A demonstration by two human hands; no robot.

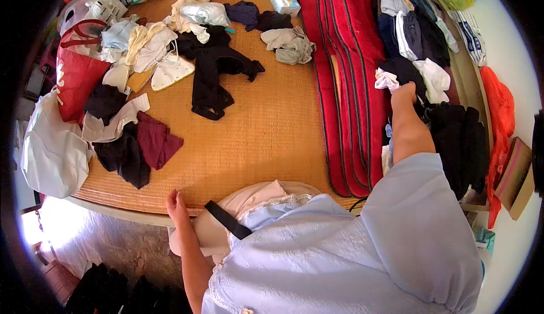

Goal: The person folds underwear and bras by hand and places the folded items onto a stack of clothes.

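My right hand [404,91] reaches out over the clothes on the right, its fingers closed on a small bunched white cloth [386,80]. Just beyond it lies a black garment [406,70], and to its right a crumpled white garment [434,80]. Folded black clothes [453,138] are piled to the right of my forearm. My left hand [177,205] rests low by the front edge of the woven mat [272,127], holding nothing, fingers loosely bent and slightly apart.
A long red folded pad with black piping [351,87] runs along the mat. Loose clothes, including a black garment [215,76] and a maroon cloth [156,138], lie leftward. A white bag [54,147] and a red bag [82,81] stand at the left edge. Stacked clothes [416,30] sit far right.
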